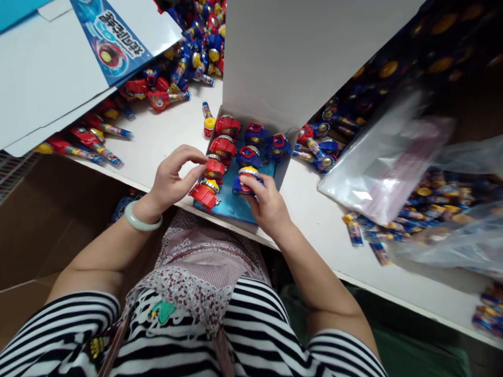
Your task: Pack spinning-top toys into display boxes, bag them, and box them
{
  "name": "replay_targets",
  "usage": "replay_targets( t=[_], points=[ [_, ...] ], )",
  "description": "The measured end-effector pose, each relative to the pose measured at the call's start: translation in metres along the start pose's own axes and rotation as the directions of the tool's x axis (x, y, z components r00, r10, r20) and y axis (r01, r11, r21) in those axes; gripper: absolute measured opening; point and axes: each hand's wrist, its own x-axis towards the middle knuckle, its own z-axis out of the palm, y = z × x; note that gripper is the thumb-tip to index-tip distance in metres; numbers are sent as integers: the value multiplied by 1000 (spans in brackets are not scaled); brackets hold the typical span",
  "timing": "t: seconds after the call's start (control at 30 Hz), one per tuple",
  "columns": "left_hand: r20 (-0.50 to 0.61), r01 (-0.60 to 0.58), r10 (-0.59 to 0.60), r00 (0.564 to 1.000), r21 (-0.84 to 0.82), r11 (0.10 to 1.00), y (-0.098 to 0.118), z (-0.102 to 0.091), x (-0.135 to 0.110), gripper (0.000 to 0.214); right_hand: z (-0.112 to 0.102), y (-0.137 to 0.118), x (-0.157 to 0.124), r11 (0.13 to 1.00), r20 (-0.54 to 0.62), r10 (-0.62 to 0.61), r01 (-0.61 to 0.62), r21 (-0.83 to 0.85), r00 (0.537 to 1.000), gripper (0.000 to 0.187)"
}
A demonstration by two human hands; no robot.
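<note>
The one head-worn camera looked forward and steeply down from just above the person's striped shirt. It sat close over the left hand and right hand, with the white table stretching away left and right.

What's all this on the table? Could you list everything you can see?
White table: one, under everything, in front of the person.
Open box: one, white with blue base, on the table.
Red spinning-top toys: four, left side of the box.
Blue spinning-top toys: four, right side of the box.
Loose toys: many, red and blue, heaped beside the box.
Clear plastic bags: several, at right.
Left hand: one, beside a red toy, pale green bangle on its wrist.
Right hand: one, on a blue toy.
</note>
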Motion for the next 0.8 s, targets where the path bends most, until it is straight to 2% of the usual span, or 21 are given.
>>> replay_targets(
  t=[0.1,0.17,0.2,0.27,0.33,0.37,0.4,0.43,0.47,0.53,0.6,0.67,0.73,0.8],
  points=[
    [88,-49,47,995,18,999,10,1,10,10,8,-7,6,996,159,91,-92,-2,983,43],
    [152,-67,61,987,31,997,16,2,20,11,7,-13,10,988,202,155,-156,-11,967,47],
    [189,-85,77,979,34,996,18,2,24,13,3,-14,11,987,215,156,-159,-5,964,50],
    [269,-129,114,956,38,991,22,2,32,15,-13,-5,14,994,247,79,-95,52,966,58],
    [310,-164,144,940,40,986,23,0,35,17,-38,23,18,992,203,53,-74,100,978,57],
    [300,-175,156,941,36,984,24,0,35,17,-52,45,21,989,144,95,-110,100,985,53],
    [272,-183,169,947,27,983,25,-1,34,16,-65,71,26,972,9,229,-229,51,973,44],
    [232,-188,180,956,12,982,27,-1,32,16,-77,99,31,921,-132,380,-387,-36,916,40],
    [192,-191,189,963,-8,982,29,-1,29,17,-87,127,37,875,-194,459,-480,-72,867,41],
    [154,-187,192,969,-46,981,37,-1,24,22,-100,177,49,804,-228,551,-584,-111,803,43],
    [184,-189,197,963,-60,980,47,-1,18,28,-103,211,55,776,-224,585,-618,-125,780,42],
    [232,-216,225,946,-66,974,55,-1,11,32,-102,226,53,777,-176,570,-597,-200,802,42],
    [254,-230,246,935,-91,969,62,3,5,33,-100,226,42,772,-78,542,-533,-345,837,39],
    [287,-222,261,922,-162,962,69,14,-2,30,-99,218,25,753,8,533,-470,-461,846,35]
  ],
)
